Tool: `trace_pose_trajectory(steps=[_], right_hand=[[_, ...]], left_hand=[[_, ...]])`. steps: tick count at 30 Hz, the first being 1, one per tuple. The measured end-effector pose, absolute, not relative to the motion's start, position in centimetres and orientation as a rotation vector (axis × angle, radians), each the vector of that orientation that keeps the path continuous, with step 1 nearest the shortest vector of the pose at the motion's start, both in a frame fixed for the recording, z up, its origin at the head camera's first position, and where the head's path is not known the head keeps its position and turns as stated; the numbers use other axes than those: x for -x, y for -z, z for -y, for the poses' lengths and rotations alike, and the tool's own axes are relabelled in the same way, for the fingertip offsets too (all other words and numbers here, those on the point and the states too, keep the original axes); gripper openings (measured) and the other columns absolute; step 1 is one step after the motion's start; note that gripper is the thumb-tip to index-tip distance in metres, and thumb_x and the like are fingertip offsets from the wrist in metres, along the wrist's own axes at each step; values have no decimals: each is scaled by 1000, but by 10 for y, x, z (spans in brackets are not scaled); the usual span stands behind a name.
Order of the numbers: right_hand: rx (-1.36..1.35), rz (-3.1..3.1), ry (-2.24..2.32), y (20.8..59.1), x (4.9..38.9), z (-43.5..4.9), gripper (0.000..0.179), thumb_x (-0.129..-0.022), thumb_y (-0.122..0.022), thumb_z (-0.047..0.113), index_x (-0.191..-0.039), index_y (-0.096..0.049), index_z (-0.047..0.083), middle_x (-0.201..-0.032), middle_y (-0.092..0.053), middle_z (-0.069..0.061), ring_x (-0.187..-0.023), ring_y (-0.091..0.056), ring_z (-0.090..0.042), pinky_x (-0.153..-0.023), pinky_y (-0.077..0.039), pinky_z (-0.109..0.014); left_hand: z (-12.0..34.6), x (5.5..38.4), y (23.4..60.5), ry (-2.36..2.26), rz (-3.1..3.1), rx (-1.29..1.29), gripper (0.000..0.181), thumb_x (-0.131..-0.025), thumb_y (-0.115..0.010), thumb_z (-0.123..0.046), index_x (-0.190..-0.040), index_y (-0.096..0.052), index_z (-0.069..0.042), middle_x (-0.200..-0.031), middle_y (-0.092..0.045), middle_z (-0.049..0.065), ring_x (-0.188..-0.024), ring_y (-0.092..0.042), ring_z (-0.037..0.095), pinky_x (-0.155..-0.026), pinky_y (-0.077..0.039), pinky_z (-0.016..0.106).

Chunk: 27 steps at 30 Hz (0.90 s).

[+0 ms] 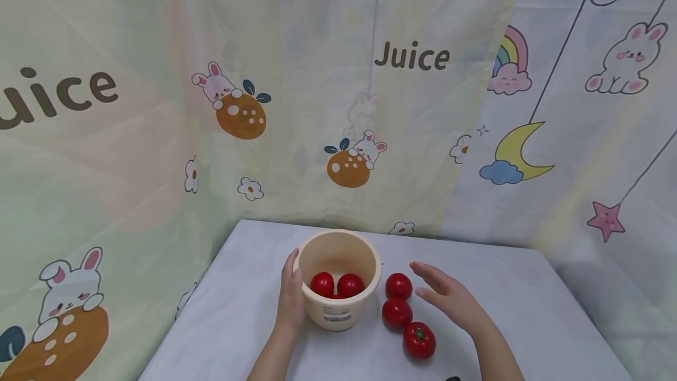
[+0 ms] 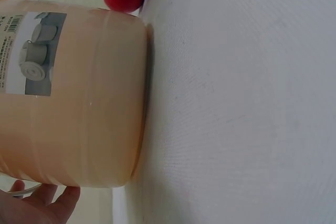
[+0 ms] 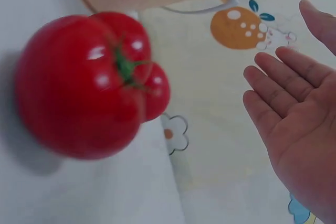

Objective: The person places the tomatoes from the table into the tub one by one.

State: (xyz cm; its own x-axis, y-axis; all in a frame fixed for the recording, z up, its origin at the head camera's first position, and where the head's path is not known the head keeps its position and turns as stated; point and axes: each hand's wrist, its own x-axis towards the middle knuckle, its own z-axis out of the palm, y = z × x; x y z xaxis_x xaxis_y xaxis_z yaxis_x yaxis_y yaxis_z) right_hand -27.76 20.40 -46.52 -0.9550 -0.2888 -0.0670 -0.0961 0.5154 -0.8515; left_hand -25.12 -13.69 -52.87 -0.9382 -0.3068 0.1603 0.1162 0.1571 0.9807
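Observation:
In the head view, a cream plastic bucket [image 1: 355, 311] stands upright on the table with red tomatoes [image 1: 351, 285] inside, one of them mostly hidden by the front rim. My left hand [image 1: 292, 301] rests along the bucket's left side; the left wrist view shows its fingertips [image 2: 67, 199] against the outer wall. Right of the bucket, three more tomatoes [image 1: 419, 341] lie in a slanting row, the nearest with a green stem. Beyond their right side my right hand [image 1: 446, 296] hovers, holding nothing. Its palm and extended fingers [image 3: 283, 85] show in the right wrist view, apart from the tomatoes.
A white cloth covers the table [image 1: 233, 287]. Printed curtains [image 1: 296, 193] with bunnies and oranges hang behind it and along both sides. A label [image 2: 37, 56] is on the bucket's wall. A small black object [image 1: 453, 378] shows at the bottom edge of the head view.

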Motion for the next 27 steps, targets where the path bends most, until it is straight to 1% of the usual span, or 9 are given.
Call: trace_pose_trajectory(steps=[3,6,11,14,18,24,27], right_hand=[[235,-2547,1403,479,269,-208,74,-83,-73,48,-148,-43,28,-154,-44,-7,-146,-35,-36,-103,-48,-55],[157,-2531,1388,494,262,-211,79,-81,-75,47,-149,-42,26,-156,-41,-10,-146,-33,-39,-105,-45,-57],[65,-2497,1361,520,255,-217,87,-77,-78,50,-151,-41,21,-156,-40,-15,-144,-33,-44,-101,-48,-59],[14,-2471,1343,534,252,-221,96,-72,-80,54,-151,-40,19,-155,-41,-16,-142,-34,-46,-96,-52,-58],[-49,-2407,1369,549,248,-225,103,-67,-81,57,-152,-38,18,-155,-40,-17,-141,-34,-46,-92,-55,-56],[-51,-2331,1414,561,245,-227,109,-66,-83,54,-154,-33,13,-155,-38,-19,-141,-34,-47,-93,-56,-51],[-53,-2344,1411,565,246,-227,109,-64,-84,54,-153,-35,12,-154,-41,-19,-140,-36,-46,-94,-55,-51]], left_hand=[[137,251,529,1844,2117,-180,44,-104,-29,-44,-147,-25,-52,-157,-31,-9,-146,-31,24,-111,-34,65],[137,251,529,1839,2114,-182,44,-104,-29,-43,-147,-26,-53,-157,-31,-8,-146,-32,24,-111,-34,65],[138,250,528,1821,2109,-188,44,-104,-29,-43,-147,-27,-53,-156,-32,-9,-145,-33,24,-111,-34,65],[138,249,528,1825,2105,-181,44,-104,-28,-42,-147,-27,-52,-157,-32,-8,-145,-32,24,-111,-33,66],[137,250,528,1829,2118,-178,45,-105,-27,-40,-148,-26,-51,-158,-30,-7,-146,-31,26,-112,-32,66],[136,250,527,1825,2119,-184,44,-104,-28,-40,-147,-26,-52,-157,-31,-7,-145,-33,25,-111,-34,66],[136,250,526,1823,2118,-178,44,-104,-27,-41,-147,-26,-52,-158,-31,-7,-145,-33,25,-111,-34,65]])
